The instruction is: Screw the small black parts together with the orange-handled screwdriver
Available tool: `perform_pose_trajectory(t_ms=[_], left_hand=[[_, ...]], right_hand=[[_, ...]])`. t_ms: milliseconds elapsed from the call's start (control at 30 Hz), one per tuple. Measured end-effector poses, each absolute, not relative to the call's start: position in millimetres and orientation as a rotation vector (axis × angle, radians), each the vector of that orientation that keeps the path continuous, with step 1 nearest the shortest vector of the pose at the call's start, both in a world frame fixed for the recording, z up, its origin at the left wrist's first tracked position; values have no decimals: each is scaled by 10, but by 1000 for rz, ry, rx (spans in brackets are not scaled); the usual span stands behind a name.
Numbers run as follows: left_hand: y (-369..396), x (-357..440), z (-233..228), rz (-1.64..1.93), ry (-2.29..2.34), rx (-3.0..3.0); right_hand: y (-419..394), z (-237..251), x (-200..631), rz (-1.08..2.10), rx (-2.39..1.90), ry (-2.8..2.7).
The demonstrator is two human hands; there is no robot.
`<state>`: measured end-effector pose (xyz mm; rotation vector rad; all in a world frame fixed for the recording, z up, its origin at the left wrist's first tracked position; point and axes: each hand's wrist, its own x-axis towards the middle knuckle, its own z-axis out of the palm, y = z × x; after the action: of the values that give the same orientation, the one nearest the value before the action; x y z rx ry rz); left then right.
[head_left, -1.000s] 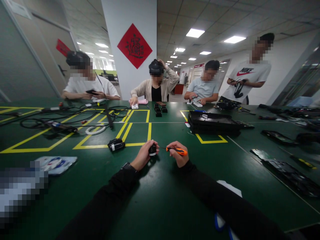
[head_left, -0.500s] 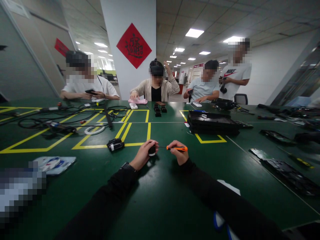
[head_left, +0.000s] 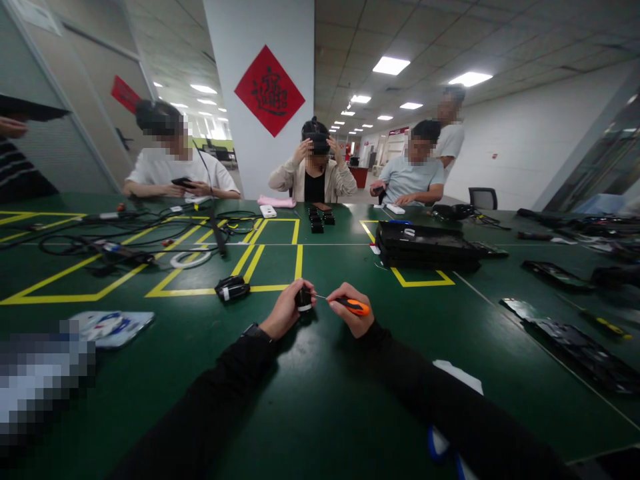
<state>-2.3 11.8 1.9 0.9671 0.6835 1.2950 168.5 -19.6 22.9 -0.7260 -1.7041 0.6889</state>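
Electronics workshop, green worktable (head_left: 320, 413), cables (head_left: 125, 240)

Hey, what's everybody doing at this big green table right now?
The person wearing the camera holds a small black part in the left hand and an orange-handled screwdriver in the right hand, its tip pointed at the part. A similar black part lies nearby on the green table. Across it, three people sit and one stands behind them; one seated person has both hands up at a headset.
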Motion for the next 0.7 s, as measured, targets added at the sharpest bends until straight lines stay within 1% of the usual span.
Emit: perform_pose_trajectory(t_ms=[133, 200, 333, 533, 600, 700], left_hand=[[119, -24, 11, 1287, 677, 990], [115, -23, 10, 1283, 677, 1003], [111, -24, 19, 1287, 652, 1017], [131, -21, 1, 1313, 680, 1004], [130, -17, -3, 1309, 696, 992], [115, -13, 10, 1316, 721, 984]], right_hand=[[-161, 190, 1678, 872, -745, -1587], [-150, 189, 1686, 848, -712, -1607], [-168, 224, 1702, 696, -668, -1719], [-178, 185, 1675, 887, -748, -1605], [-175, 183, 1681, 838, -717, -1633], [-183, 217, 1698, 676, -671, -1721]])
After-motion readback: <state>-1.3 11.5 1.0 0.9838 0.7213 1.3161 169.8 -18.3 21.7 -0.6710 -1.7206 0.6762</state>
